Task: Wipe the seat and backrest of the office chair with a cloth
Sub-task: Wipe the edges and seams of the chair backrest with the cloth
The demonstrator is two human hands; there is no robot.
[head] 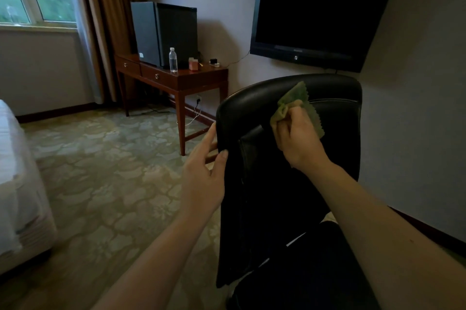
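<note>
Now, right hand (297,138) tight round cloth (294,95) on backrest (252,104); left hand (205,173) tight on edge.

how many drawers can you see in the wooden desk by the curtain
2. One drawer sits at the wooden desk's left end, under the black mini fridge. The second drawer is just right of it, below the water bottle. More may be hidden on other sides.

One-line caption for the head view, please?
Right hand presses a green cloth against the office chair's backrest; left hand holds its edge.
</note>
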